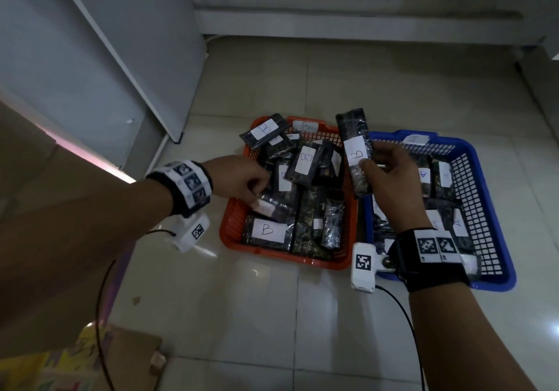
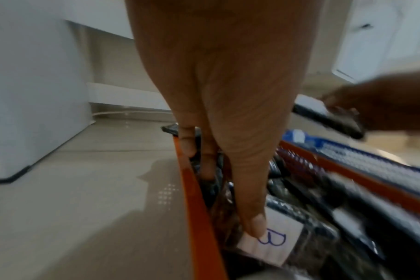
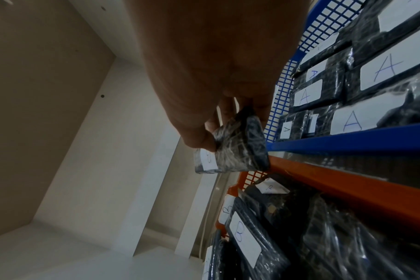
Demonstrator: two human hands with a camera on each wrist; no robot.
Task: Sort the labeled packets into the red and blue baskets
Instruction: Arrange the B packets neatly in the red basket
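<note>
Head view: right hand (image 1: pixel 393 178) pinching B-labelled packet (image 1: pixel 355 151) above seam between red basket (image 1: pixel 230 230) and blue basket (image 1: pixel 496 257). Left hand (image 1: pixel 239 178) fingers curled, gripping packet in red basket (image 1: pixel 269 206).

Dark B-labelled packet (image 1: pixel 355 151) held upright, red basket (image 1: pixel 233 224) of B packets, blue basket (image 1: pixel 496 239) of A packets
</note>
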